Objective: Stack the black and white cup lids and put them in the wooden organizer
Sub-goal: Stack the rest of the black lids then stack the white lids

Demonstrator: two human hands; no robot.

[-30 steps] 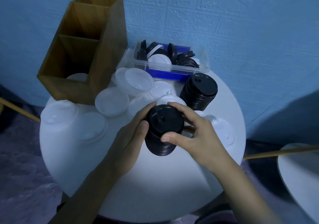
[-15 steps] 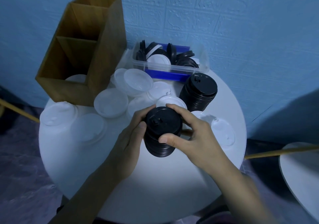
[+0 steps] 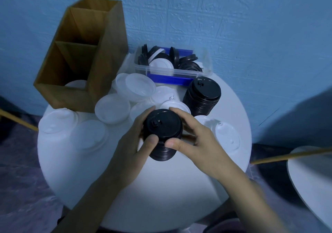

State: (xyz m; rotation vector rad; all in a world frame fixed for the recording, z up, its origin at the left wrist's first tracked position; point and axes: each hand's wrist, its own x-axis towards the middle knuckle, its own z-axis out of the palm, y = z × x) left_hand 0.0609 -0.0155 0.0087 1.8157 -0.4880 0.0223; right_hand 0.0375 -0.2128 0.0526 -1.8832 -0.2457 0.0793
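Observation:
A stack of black cup lids stands in the middle of the round white table. My left hand grips its left side and my right hand grips its right side, thumbs on the near face. A second black lid stack stands behind it to the right. Several white lids lie loose across the table's left and centre. The wooden organizer stands at the back left, with a white lid showing in its near compartment.
A clear plastic bin with several loose black and white lids sits against the blue wall at the back. More white lids lie right of my right hand. Another white table edge shows at lower right.
Both hands keep their hold on the black stack; my left thumb has slid closer to my right thumb on the stack's near side. The stack stays in place.

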